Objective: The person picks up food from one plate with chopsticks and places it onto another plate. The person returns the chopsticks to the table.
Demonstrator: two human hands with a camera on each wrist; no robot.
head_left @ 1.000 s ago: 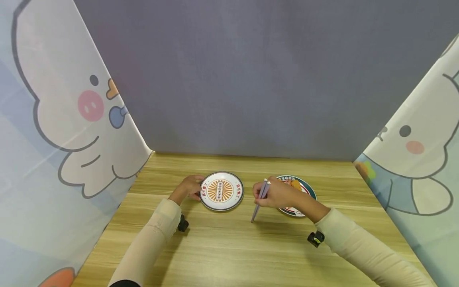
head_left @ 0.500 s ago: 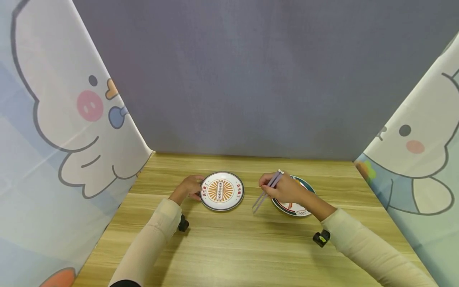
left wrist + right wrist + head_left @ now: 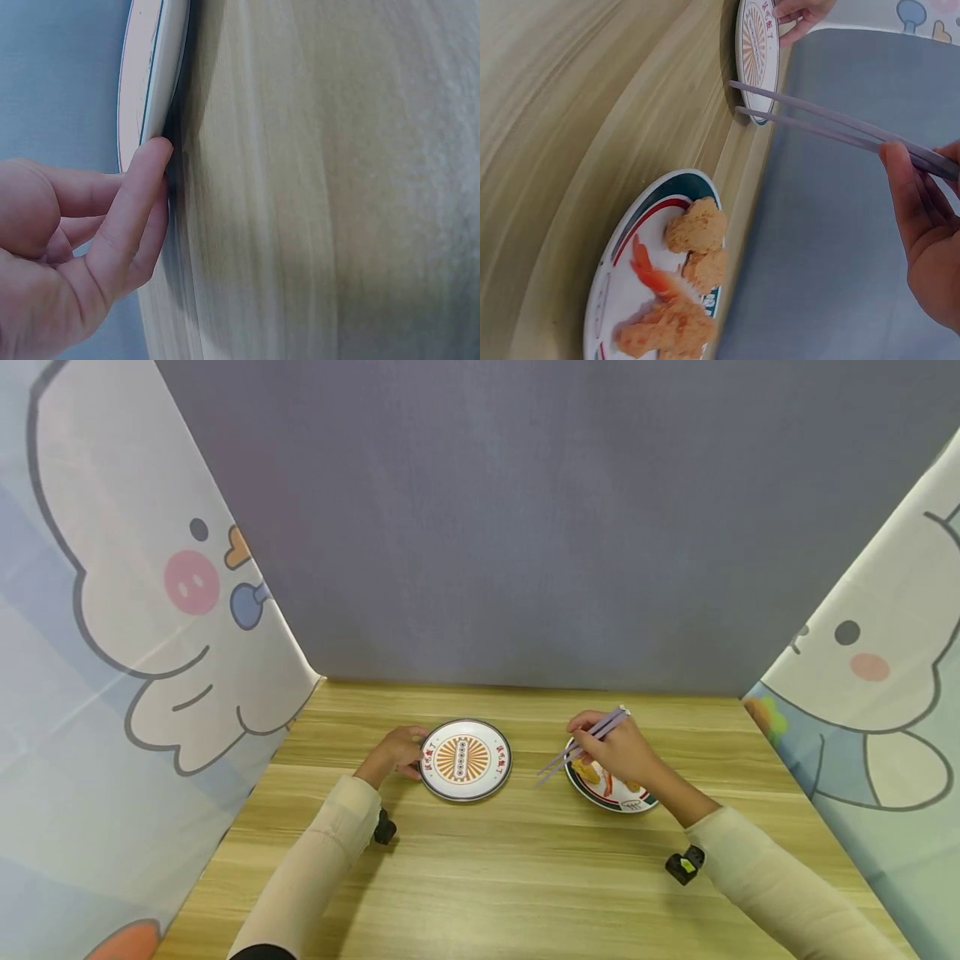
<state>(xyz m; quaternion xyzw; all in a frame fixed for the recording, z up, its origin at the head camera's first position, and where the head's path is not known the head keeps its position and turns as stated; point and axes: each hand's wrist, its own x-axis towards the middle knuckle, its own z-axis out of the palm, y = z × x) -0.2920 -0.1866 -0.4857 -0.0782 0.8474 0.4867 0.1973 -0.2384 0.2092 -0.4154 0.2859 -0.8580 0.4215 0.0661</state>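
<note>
My left hand [image 3: 395, 752] pinches the left rim of a white plate [image 3: 486, 737] with an orange sunburst. The left wrist view shows fingertips at the plate's edge [image 3: 159, 97], close to the tabletop. My right hand [image 3: 624, 752] holds purple chopsticks [image 3: 564, 757] above a second plate [image 3: 632, 807]. Their tips stand slightly apart, with nothing between them, over the gap between the plates. On this second plate, with its green and red rim [image 3: 634, 217], lie several golden fried pieces [image 3: 697, 226] and an orange-red shrimp tail [image 3: 654, 277]. My right hand hides part of it.
Both plates rest on a wood-grain table [image 3: 480, 877]. A grey panel [image 3: 480, 527] rises behind it, and cartoon-printed cloth panels stand at the left [image 3: 150, 610] and right [image 3: 885, 727]. Each wrist wears a small black camera.
My right hand has moved right and slightly away, and the chopsticks now lie flatter. The left part of the food plate has come into sight. My left hand and its plate stay put.
</note>
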